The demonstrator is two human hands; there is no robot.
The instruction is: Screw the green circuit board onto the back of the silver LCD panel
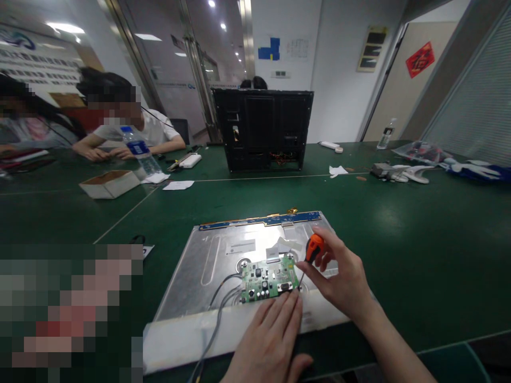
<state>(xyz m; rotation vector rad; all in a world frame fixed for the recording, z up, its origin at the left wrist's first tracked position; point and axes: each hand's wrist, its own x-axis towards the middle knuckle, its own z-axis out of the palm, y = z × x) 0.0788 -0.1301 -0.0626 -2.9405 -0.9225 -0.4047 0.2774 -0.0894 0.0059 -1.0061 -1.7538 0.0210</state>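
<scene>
A silver metal panel [223, 255] lies flat on the green table, with a small green circuit board [268, 280] mounted near its front middle. My right hand [339, 279] grips an orange-handled screwdriver [314, 248], its tip down at the board's right edge. My left hand [271, 335] rests flat on the panel's front edge just below the board, fingers together, holding nothing. Grey cables [221, 298] run from the board's left side off the front of the panel. A blue strip [259, 219] lines the panel's far edge.
A black monitor housing [263, 130] stands upright at the table's middle back. Two people sit at the far left behind a water bottle [139, 151] and a cardboard box [109, 183]. White gloves and small parts [403, 173] lie at the right back.
</scene>
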